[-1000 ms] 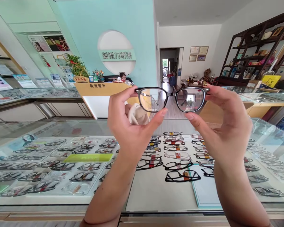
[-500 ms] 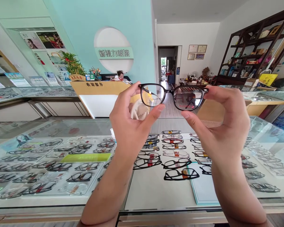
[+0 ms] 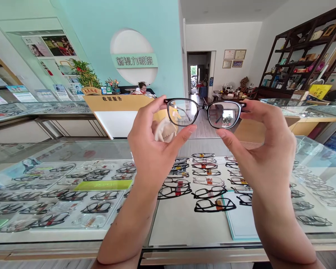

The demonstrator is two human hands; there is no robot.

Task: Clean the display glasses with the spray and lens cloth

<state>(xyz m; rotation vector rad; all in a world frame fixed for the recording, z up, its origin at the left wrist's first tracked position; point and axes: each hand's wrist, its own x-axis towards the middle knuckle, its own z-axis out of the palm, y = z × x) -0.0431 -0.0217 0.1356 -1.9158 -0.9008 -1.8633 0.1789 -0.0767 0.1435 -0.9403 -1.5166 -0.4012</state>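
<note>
I hold a pair of black-framed glasses (image 3: 204, 112) up at chest height, lenses facing me. My left hand (image 3: 154, 149) pinches the left rim between thumb and forefinger, and a pale cleaning cloth (image 3: 164, 132) is tucked behind its fingers. My right hand (image 3: 264, 149) pinches the right rim the same way. Both hands hover above a glass display counter (image 3: 184, 228).
Under the counter glass lie several rows of glasses frames (image 3: 204, 186) on white trays. A cashier desk (image 3: 117, 112) stands behind, with a person (image 3: 142, 88) seated at it. Dark shelving (image 3: 302, 59) fills the right wall. More glass cases run along the left and right.
The glasses turned slightly left half a second ago and are now squared back toward me. Both hands kept their grip and stayed almost in place.
</note>
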